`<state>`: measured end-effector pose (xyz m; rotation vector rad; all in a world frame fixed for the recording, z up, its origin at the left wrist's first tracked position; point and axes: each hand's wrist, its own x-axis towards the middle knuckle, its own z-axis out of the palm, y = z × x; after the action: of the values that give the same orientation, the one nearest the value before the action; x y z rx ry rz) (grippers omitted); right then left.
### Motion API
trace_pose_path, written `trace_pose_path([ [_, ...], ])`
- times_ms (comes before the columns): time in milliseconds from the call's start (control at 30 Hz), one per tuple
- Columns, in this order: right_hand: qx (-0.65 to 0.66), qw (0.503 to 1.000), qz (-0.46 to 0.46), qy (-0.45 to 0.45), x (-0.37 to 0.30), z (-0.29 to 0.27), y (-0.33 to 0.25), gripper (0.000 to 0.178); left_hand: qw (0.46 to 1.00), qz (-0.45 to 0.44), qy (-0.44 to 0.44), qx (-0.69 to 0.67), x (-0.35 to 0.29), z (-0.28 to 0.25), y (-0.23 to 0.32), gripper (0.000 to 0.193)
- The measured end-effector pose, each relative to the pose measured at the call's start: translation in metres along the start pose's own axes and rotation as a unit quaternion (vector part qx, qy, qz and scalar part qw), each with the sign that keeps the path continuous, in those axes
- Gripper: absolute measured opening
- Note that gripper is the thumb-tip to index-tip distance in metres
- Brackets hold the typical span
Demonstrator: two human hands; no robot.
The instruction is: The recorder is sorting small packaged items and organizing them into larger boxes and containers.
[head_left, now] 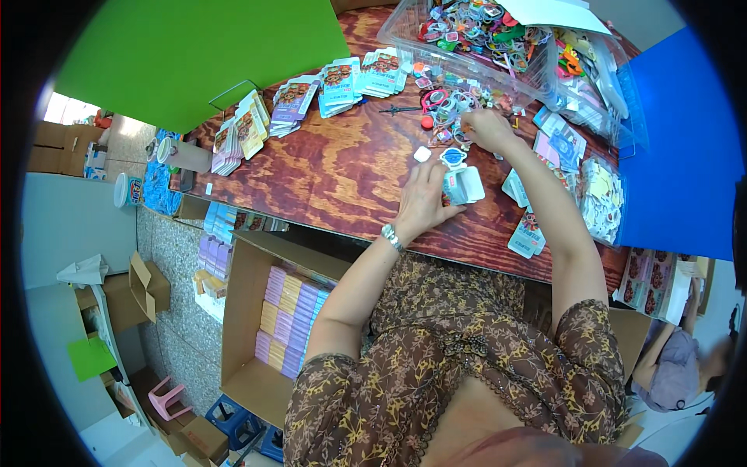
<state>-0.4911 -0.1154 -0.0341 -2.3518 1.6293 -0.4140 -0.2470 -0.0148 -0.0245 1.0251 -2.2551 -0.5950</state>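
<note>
My left hand (422, 198), with a metal watch on its wrist, rests on the table near its front edge. Thumb and fingers hold a small printed card box (453, 188), whose white inside faces up to the right. Just beyond it lies a round blue-and-white piece (453, 157), and a small white piece (422, 154) sits by my fingertips. My right hand (488, 131) reaches into a loose pile of small colourful bands and charms (447, 117). Its fingers are bent together over the pile's right side; what they pinch, if anything, is hidden.
Clear plastic bins of trinkets (467, 66) stand at the back. Fanned stacks of printed cards (294, 101) line the far left, beside a cup (187, 155). Flat cards (529, 233) and a bag of white pieces (601, 202) lie right. Below is a carton (241, 311) of small boxes.
</note>
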Motion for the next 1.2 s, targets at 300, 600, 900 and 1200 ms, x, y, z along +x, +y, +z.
trace_pose_path([
  [300, 0.047, 0.997, 0.008, -0.067, 0.009, -0.039, -0.024, 0.015, 0.981, -0.171, 0.016, -0.086, -0.047, -0.014, 0.007, 0.084],
  [600, -0.091, 0.987, 0.071, -0.112, 0.016, -0.014, -0.019, 0.028, 0.97, -0.175, 0.027, -0.165, -0.059, -0.022, 0.01, 0.11],
  [900, 0.131, 0.99, 0.022, -0.052, -0.004, -0.073, -0.04, 0.02, 0.995, -0.005, 0.07, -0.073, -0.054, -0.017, 0.003, 0.095],
  [1200, 0.256, 0.964, -0.005, -0.069, -0.034, -0.127, -0.124, 0.028, 0.98, -0.074, 0.148, -0.11, -0.039, -0.014, 0.012, 0.088],
])
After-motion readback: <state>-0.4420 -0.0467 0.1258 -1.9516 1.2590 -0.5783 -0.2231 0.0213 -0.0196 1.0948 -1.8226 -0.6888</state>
